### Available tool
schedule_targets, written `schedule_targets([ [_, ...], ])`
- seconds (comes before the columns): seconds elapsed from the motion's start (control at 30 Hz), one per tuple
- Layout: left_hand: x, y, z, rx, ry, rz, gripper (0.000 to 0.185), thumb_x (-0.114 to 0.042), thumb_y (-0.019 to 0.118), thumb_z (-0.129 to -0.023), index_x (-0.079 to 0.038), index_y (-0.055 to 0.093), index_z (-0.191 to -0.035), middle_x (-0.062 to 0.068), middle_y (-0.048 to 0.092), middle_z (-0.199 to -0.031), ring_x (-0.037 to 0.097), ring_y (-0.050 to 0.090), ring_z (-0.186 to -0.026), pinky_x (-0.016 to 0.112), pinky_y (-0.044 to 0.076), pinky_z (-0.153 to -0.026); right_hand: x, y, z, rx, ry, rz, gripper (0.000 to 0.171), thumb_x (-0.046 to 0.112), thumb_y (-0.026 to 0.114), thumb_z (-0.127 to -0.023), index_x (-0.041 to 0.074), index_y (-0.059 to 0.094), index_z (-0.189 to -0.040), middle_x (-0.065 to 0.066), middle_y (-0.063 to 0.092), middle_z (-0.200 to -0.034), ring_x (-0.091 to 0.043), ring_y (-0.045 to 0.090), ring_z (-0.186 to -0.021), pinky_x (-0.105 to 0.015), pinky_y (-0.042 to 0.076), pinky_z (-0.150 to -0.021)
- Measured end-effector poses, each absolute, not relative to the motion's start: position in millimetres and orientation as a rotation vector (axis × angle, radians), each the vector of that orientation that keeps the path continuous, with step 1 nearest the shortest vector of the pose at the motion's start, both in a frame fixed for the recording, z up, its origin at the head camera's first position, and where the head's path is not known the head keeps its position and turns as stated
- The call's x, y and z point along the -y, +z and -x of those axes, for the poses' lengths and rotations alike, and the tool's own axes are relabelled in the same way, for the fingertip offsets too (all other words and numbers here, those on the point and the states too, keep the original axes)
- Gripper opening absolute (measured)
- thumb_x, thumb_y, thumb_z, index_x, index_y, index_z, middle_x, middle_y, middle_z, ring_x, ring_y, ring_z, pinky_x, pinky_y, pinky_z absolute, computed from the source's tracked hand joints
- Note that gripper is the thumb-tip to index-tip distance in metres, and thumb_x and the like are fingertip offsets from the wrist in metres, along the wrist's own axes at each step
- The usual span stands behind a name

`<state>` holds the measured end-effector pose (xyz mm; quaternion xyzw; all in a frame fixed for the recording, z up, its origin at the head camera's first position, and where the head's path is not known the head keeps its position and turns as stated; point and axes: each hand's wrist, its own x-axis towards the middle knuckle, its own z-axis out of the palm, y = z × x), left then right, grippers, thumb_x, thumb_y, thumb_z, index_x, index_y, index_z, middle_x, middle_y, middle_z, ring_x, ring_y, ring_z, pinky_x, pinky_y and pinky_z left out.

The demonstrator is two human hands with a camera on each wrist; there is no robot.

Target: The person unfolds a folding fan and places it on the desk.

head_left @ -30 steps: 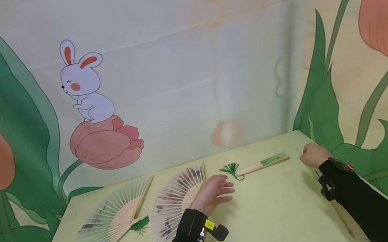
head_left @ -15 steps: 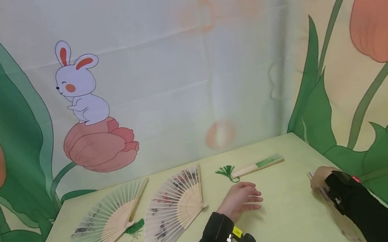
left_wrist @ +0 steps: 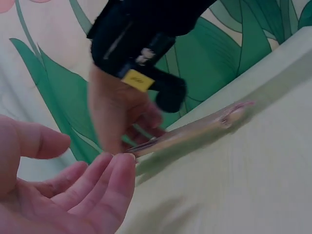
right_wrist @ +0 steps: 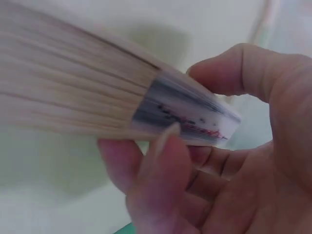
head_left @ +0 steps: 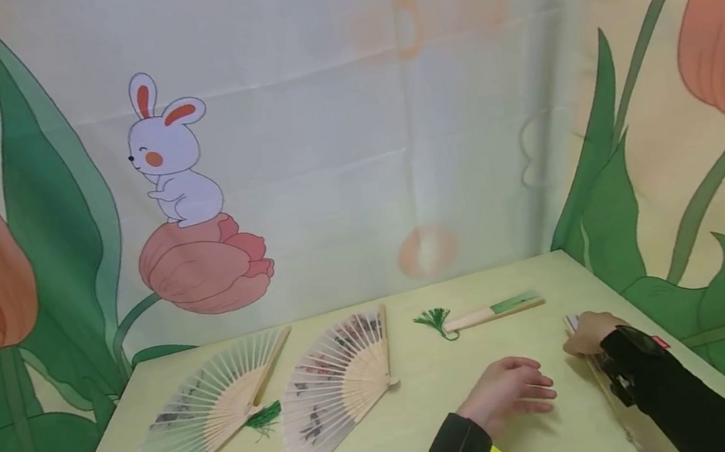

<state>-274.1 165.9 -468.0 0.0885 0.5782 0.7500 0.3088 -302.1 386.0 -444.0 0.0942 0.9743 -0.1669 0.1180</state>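
Note:
My right hand (head_left: 593,334) grips a folded hand fan (head_left: 610,393) near the right edge of the table. The right wrist view shows thumb and fingers round the leaf end of this fan (right_wrist: 92,78), which has pale wooden ribs and a grey-white leaf with red and dark print. A pinkish tassel or cord shows at its far end in the left wrist view. My left hand (head_left: 509,395) hovers to the left of the fan, palm turned toward it, fingers relaxed and holding nothing.
A green spread fan (head_left: 221,411) with a green tassel lies at the left of the table (head_left: 452,447). Beside it lies a white spread fan (head_left: 341,389) with dark and red print. A folded green fan (head_left: 498,310) rests near the back. Printed cloth hangs behind.
My left hand has moved right, away from the white spread fan, toward the right hand. The right hand has come slightly nearer the body, and the folded fan's leaf end now shows past its fingers.

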Motion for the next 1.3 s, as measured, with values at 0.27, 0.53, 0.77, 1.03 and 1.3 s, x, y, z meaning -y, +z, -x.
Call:
schedule_targets([
  [0.27, -166, -478, 272, -1.479, 2.039, -0.240, 0.027, -0.003, 0.059, -0.093, 0.001, 0.053, -0.119, 0.012, 0.063, -0.102, 0.021, 0.063, -0.089, 0.041, 0.055, -0.082, -332, -417, 313, -2.733, -0.910, -0.273, 0.028, 0.021, 0.062, -0.080, -0.003, 0.049, -0.087, -0.009, 0.049, -0.072, -0.021, 0.055, -0.052, -0.030, 0.049, -0.047],
  [0.53, -147, -486, 281, -1.490, 2.081, -0.246, 0.037, -0.018, 0.056, -0.100, -0.002, 0.044, -0.130, 0.013, 0.062, -0.101, 0.023, 0.066, -0.087, 0.037, 0.054, -0.076, -283, -403, 321, -2.706, -1.152, -0.239, 0.035, 0.020, 0.062, -0.088, -0.005, 0.044, -0.104, -0.011, 0.045, -0.078, -0.017, 0.043, -0.052, -0.028, 0.045, -0.046],
  [0.77, -123, -487, 289, -1.496, 2.190, -0.186, 0.044, -0.026, 0.054, -0.101, 0.000, 0.043, -0.135, 0.014, 0.066, -0.101, 0.019, 0.065, -0.078, 0.032, 0.055, -0.069, -263, -406, 326, -2.597, -1.432, -0.225, 0.037, 0.026, 0.058, -0.093, -0.003, 0.042, -0.110, -0.016, 0.050, -0.087, -0.023, 0.051, -0.062, -0.031, 0.045, -0.053],
  [1.03, -102, -472, 293, -1.562, 2.246, -0.248, 0.036, -0.028, 0.049, -0.103, -0.003, 0.049, -0.128, 0.010, 0.064, -0.095, 0.013, 0.057, -0.066, 0.023, 0.047, -0.054, -244, -408, 330, -2.512, -1.698, -0.224, 0.044, 0.031, 0.060, -0.095, -0.002, 0.041, -0.117, -0.016, 0.058, -0.091, -0.025, 0.056, -0.067, -0.031, 0.045, -0.055],
  [1.3, -69, -456, 304, -1.652, 2.328, -0.257, 0.038, -0.035, 0.046, -0.104, -0.004, 0.052, -0.126, 0.006, 0.061, -0.089, 0.011, 0.051, -0.061, 0.022, 0.043, -0.053, -211, -409, 330, -2.362, -1.949, -0.050, 0.033, 0.026, 0.057, -0.099, -0.003, 0.056, -0.114, -0.010, 0.060, -0.080, -0.019, 0.055, -0.060, -0.029, 0.045, -0.055],
])
